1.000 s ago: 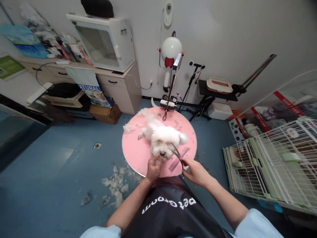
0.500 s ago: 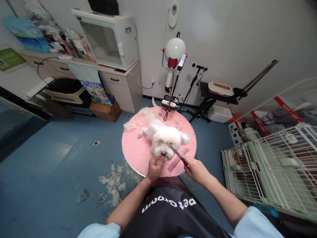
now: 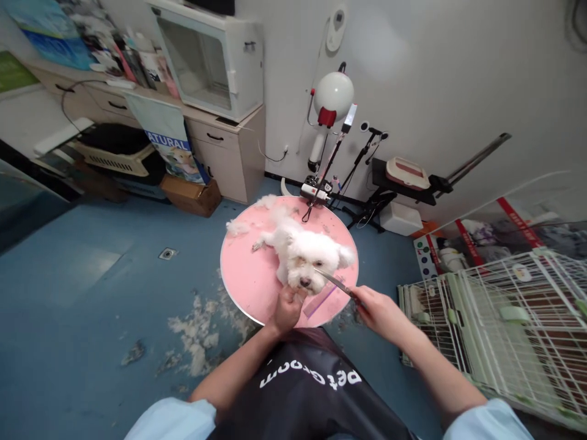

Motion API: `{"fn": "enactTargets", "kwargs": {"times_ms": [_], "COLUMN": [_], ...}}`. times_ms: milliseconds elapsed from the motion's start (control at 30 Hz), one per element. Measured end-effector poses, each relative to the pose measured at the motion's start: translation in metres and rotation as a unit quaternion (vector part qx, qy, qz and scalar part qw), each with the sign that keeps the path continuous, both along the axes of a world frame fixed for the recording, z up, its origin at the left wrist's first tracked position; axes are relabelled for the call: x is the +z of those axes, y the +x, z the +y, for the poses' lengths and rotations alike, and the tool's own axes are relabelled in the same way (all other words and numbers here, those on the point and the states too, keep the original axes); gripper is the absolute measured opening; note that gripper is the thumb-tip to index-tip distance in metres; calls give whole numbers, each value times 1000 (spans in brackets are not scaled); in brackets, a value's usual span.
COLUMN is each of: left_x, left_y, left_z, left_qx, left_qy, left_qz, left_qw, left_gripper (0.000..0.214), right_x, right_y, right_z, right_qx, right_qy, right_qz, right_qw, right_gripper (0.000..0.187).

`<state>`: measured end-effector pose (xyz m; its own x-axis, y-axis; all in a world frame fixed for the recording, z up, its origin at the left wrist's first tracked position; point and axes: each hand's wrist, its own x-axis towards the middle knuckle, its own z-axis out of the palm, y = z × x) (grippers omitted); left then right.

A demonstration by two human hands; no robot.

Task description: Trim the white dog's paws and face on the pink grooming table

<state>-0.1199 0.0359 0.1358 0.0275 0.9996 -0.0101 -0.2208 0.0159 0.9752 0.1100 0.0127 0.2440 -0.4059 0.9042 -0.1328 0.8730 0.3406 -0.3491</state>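
Observation:
A small white dog lies on a round pink grooming table, its head toward me. My left hand is closed under the dog's chin, holding its muzzle. In my right hand I grip a pair of scissors, the blades pointing left at the side of the dog's face near its eye. A purple comb lies on the table between my hands. A black apron covers my front at the bottom of the view.
Cut white fur lies on the blue floor left of the table. A white wire cage stands at the right. Behind the table are a grooming arm with dryer, a black stand, and a cabinet with a white box.
My right hand has swung out to the right, and the scissors now lie flatter, tips at the dog's face. The view shifted slightly; my left hand stays under the chin.

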Motion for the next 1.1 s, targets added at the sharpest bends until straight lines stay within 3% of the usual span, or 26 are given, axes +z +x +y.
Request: {"fn": "enactTargets", "kwargs": {"times_ms": [167,333,533,700,933,1100], "left_x": [2,-5,-7,-11,-8,-8], "left_y": [4,7,6,3,0,1], "left_z": [-2,-4,-3,-2,1,2], "left_qx": [-14,-5,-10,-12,-36,-17], "left_qy": [42,50,43,69,122,108], "left_qz": [16,7,-36,-5,29,22], "left_qw": [999,999,998,998,991,994], "left_gripper": [24,28,32,33,23,28], "right_x": [48,71,77,76,81,80], "right_y": [7,-6,-24,-27,-36,-17], "right_z": [35,60,76,76,59,63], "right_qx": [87,135,168,178,278,191], "right_qy": [21,25,30,43,110,139], "right_qz": [-217,-304,-348,-357,-249,-305], "right_qw": [972,943,922,916,921,923], "right_gripper": [45,46,45,43,43,42]}}
